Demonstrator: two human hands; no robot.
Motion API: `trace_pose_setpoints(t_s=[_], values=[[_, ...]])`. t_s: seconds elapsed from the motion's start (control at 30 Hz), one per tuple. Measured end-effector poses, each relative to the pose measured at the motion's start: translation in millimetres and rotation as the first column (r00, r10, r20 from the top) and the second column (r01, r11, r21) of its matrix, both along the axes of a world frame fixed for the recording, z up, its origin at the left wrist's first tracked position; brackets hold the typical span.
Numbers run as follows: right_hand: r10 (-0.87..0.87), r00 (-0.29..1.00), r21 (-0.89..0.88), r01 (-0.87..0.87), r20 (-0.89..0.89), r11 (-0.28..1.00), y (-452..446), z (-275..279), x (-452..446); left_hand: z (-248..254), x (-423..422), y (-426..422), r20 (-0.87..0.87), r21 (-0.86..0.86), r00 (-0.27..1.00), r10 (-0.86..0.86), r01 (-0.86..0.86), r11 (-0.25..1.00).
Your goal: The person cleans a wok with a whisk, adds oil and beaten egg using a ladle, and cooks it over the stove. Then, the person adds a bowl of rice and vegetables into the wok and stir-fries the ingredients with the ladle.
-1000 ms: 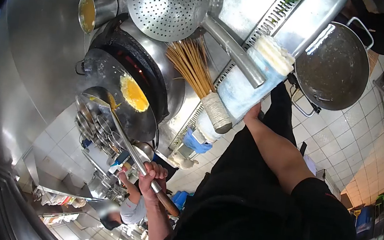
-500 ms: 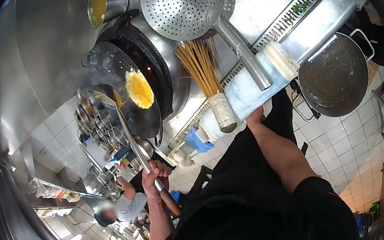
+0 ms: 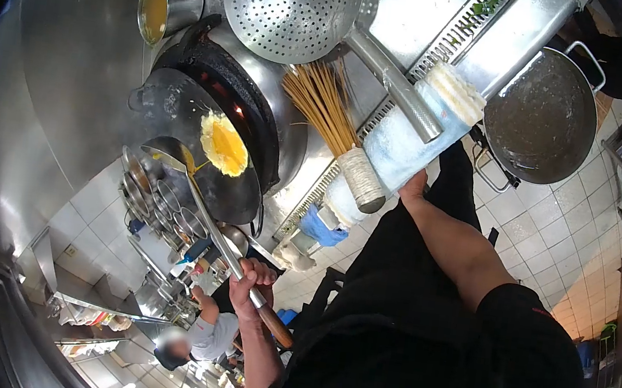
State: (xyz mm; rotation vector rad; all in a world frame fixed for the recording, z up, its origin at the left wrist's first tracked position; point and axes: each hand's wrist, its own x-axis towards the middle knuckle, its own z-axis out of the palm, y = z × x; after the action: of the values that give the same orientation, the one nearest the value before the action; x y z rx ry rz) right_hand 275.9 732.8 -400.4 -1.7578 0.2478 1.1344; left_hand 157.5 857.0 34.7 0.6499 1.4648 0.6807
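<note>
My left hand (image 3: 251, 288) is closed around the wooden-ended handle of a metal ladle (image 3: 209, 220). The ladle's bowl hangs over the near-left part of a tilted dark wok (image 3: 170, 101), with yellow egg on its lip. In the wok lies a spread of egg (image 3: 225, 145), bright yellow inside with a paler set rim. My right hand (image 3: 412, 188) is at the edge of a folded light-blue towel (image 3: 421, 130) on the counter's edge; its fingers are hidden. Across the towel lie a bamboo wok brush (image 3: 357, 173) and the handle of a perforated strainer (image 3: 292, 7).
A metal container of beaten egg (image 3: 156, 13) stands beyond the wok, beside the black burner ring (image 3: 247, 83). To the right is a wide two-handled pan (image 3: 541, 118). Several metal bowls (image 3: 161, 202) and a person in a grey shirt (image 3: 212, 334) are at left.
The ladle's bowl has tipped slightly, and the egg in the wok has spread a little, its pale rim more visible. Both hands hold nearly the same positions.
</note>
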Motion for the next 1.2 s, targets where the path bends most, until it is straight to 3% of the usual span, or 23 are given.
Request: trace_pose_setpoints(t_s=[0.03,0.13,0.2,0.5,0.73,0.8,0.93,1.03,1.13,1.17,1.2], values=[[-0.073,0.996,0.038,0.075,-0.040,0.996,1,1,1,0,-1,0,-0.004,-0.001,1.000,0.003,-0.003,1.000],[-0.010,0.999,0.046,0.008,0.042,0.999,2,12,4,0,-1,1,0.000,-0.002,1.000,0.003,-0.003,1.000],[0.214,0.962,-0.048,-0.208,0.169,0.977,6,26,13,0,-1,2,0.009,0.001,1.000,0.001,-0.001,1.000],[0.358,0.907,-0.127,-0.337,0.222,0.933,14,46,31,-1,-4,2,-0.004,0.008,1.000,-0.012,0.012,1.000],[0.106,0.986,-0.005,-0.106,0.126,0.994,7,14,10,-3,-8,3,0.001,0.002,1.000,0.001,-0.001,1.000],[0.260,0.936,-0.083,-0.247,0.238,0.965,7,24,15,-4,-8,3,0.008,0.002,1.000,-0.003,0.003,1.000],[0.312,0.930,-0.149,-0.287,0.193,0.946,8,25,16,-4,-6,3,-0.004,0.008,1.000,0.014,-0.013,1.000],[0.063,0.994,0.029,-0.066,0.093,0.997,-2,-9,-4,-4,-6,3,-0.011,0.008,1.000,0.015,-0.015,1.000],[0.070,0.990,0.041,-0.075,0.126,0.996,-1,-10,-4,-6,-8,3,-0.004,0.005,1.000,0.021,-0.021,1.000],[-0.292,0.926,0.211,0.343,-0.241,0.915,7,1,1,-5,-10,3,0.000,0.002,1.000,0.026,-0.026,1.000],[-0.412,0.801,0.239,0.543,-0.433,0.805,12,13,8,-5,-10,3,0.000,0.001,1.000,0.026,-0.026,1.000]])
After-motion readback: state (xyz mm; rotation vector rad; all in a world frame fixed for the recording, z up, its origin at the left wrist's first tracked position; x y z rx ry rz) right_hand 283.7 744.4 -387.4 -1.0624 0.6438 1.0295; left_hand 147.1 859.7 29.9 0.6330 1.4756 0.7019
